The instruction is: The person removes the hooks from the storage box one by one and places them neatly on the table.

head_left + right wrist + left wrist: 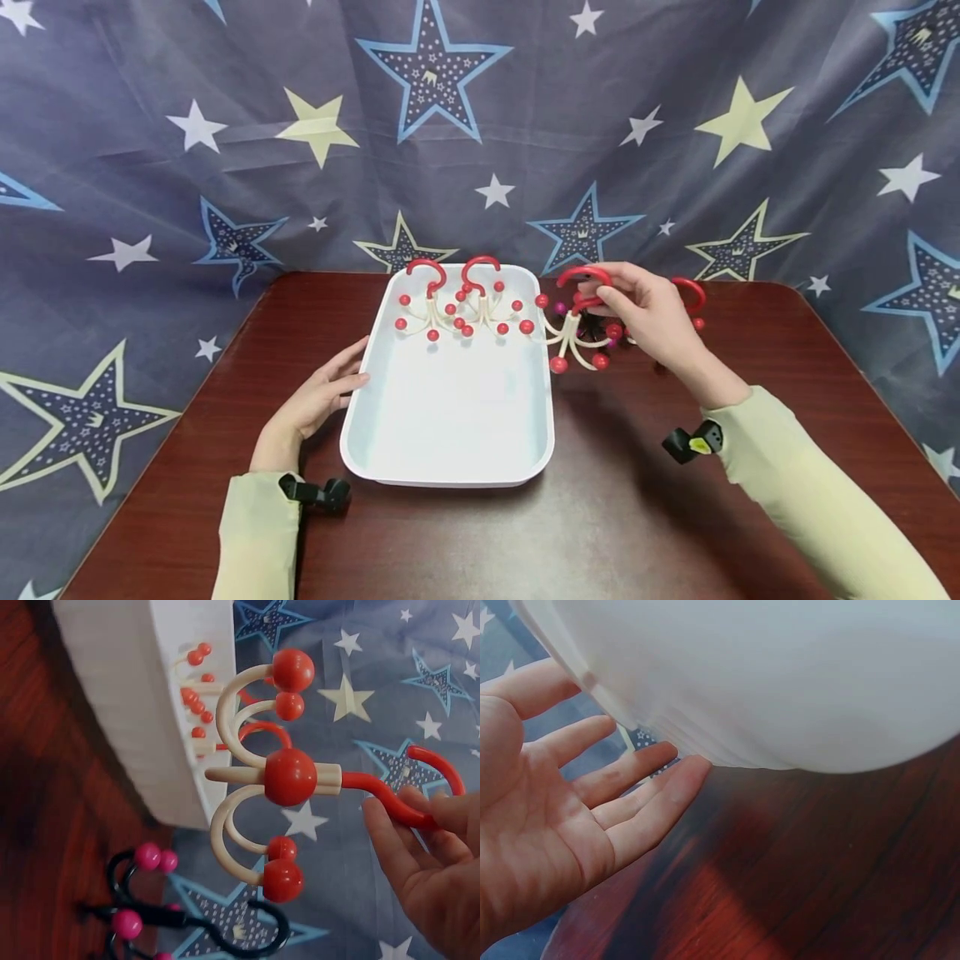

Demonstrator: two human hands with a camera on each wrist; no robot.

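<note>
Right hand [651,312] up off the table, thumb and fingertips pinched on the red top hook of a cream multi-arm hanger hook [573,332]; the hook hangs free just past the tray's far right corner, arms splayed downward. Left hand [318,398] flat and relaxed, fingers straight, tips touching the tray's left wall; it holds nothing.

Dark wooden table [637,517] carries everything, with a star-print cloth [225,150] draped behind.

White tray [450,433], rectangular with rounded corners, sits mid-table. Smooth, stiff plastic by the look; the near part of its floor is bare.

In the tray's far end: two more cream hooks [457,304] with red ball tips, standing on their arms, red top hooks upward, close beside each other.

Behind the right hand: another red hook top [693,290] shows, body mostly hidden. The right wrist view shows a black hook with pink ball tips [161,904] lying on the table below the held one.

Count: cream-and-red hooks, three plain plus one partly hidden; black-and-pink, at least one; trays, one.

Handling judgement: the held hook looks light, rigid plastic, not fragile. Curved arms and ball tips would snag neighbours easily. The top hook's shank is the clean place to take hold, as now; the ball tips look glossy and slippery.
</note>
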